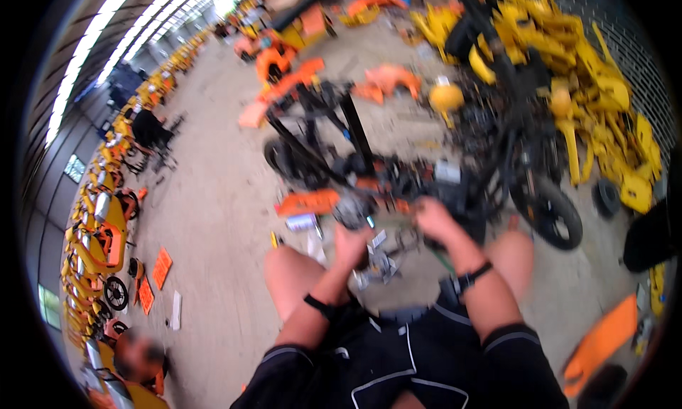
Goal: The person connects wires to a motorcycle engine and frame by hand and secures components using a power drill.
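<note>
A stripped scooter (455, 190) with a bare black frame lies or stands just in front of my knees. Its front wheel (545, 213) is at the right and its rear wheel (295, 159) at the far left. My left hand (353, 244) is closed beside the frame's near side. Right at its fingers is a blurred grey rounded object (352, 211), whose kind I cannot make out. Against the scooter's middle, my right hand (435, 219) has its fingers curled in; what they grip is hidden. Below the hands lie small loose metal parts (380, 265).
Orange panels (309, 202) and a white-purple can (302, 222) lie by my left knee. Yellow body panels (590, 89) are heaped at the right. Along the left wall runs a row of yellow scooters (99, 245). Two other people, one in black (148, 130), are at the left.
</note>
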A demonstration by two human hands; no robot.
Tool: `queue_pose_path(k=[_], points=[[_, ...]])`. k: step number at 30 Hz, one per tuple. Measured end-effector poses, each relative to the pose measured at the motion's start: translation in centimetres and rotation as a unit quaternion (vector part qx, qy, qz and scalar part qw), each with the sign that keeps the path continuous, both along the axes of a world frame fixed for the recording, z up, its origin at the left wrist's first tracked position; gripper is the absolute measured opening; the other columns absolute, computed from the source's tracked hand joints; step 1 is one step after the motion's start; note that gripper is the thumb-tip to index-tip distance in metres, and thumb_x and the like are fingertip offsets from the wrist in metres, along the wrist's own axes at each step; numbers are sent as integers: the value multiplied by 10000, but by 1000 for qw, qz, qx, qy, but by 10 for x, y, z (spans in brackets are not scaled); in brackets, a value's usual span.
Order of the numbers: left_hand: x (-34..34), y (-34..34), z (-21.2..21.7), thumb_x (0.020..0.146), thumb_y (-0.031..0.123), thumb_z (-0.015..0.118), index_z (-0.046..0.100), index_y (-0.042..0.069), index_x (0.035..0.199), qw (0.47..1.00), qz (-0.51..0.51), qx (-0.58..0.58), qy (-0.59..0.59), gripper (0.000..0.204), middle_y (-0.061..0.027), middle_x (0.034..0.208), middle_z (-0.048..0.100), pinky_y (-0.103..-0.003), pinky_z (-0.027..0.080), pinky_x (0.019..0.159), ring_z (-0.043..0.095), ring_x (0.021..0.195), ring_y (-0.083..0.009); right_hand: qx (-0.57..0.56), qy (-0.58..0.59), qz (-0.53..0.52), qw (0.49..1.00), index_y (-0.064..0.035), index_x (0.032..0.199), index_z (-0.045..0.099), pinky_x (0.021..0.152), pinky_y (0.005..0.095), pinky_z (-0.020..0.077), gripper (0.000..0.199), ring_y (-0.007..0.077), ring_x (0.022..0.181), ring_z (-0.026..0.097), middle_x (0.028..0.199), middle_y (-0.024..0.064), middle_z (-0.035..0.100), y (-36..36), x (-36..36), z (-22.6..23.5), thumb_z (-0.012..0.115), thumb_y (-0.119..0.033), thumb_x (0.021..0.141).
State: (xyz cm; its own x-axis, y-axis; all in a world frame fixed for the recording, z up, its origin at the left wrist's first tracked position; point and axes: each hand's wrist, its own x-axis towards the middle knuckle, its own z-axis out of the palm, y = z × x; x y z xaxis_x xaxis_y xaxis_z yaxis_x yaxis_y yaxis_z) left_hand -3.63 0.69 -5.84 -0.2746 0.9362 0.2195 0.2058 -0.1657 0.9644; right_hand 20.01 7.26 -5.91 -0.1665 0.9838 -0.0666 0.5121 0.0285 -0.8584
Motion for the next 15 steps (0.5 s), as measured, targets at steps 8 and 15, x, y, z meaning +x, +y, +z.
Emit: queue_pose_path(k=[8, 15], points=[[-50, 2, 9, 875, 254, 767, 621, 81, 1147, 875, 122, -185, -430, 354, -41, 812, 572, -349, 538, 654, 601, 734, -188, -45, 8, -103, 994, -21, 1067, 741, 853, 397, 537, 297, 342, 953, 713, 1005, 184, 748, 5, 32, 9, 580, -184, 878], [-73, 13, 7, 889, 256, 753, 578, 81, 991, 807, 116, -213, -539, 268, -54, 789, 595, -361, 572, 702, 625, 731, -206, -40, -208, 33, 977, -48, 1131, 736, 943, 424, 525, 329, 377, 1059, 684, 1086, 212, 728, -11, 35, 5, 600, -227, 892]])
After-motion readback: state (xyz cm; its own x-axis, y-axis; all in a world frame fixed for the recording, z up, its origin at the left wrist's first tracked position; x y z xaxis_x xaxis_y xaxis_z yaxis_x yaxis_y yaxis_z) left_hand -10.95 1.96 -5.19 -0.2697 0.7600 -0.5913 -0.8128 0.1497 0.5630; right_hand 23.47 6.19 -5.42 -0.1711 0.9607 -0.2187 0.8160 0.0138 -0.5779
